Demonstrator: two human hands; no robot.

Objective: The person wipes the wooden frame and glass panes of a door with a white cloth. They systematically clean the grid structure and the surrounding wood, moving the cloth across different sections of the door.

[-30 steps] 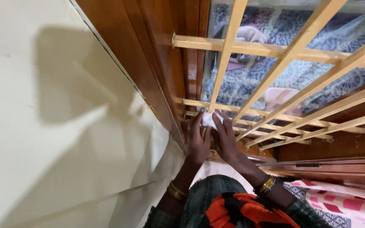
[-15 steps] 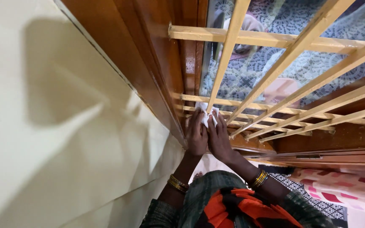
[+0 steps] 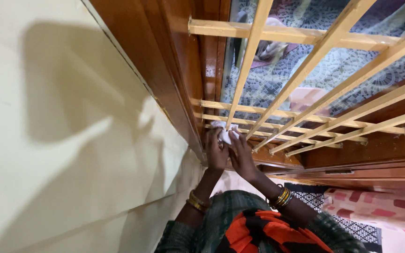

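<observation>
A small white cloth (image 3: 224,132) is bunched around the lower end of a cream-yellow vertical grille bar (image 3: 243,77) of a wooden window. My left hand (image 3: 215,151) grips the cloth from the left side. My right hand (image 3: 241,155) presses it from the right, fingers curled around the same bar. Both wrists carry gold bangles. The hands sit close together, just above the brown window sill (image 3: 277,161).
The grille has several cream horizontal bars (image 3: 305,33) and slanting uprights in front of glass. A dark brown wooden frame (image 3: 165,70) borders it on the left, beside a cream wall (image 3: 57,140). A pink checked fabric (image 3: 376,206) lies at lower right.
Both hands with the cloth rose slightly along the bar, then slid back down a little. The view shifted slightly.
</observation>
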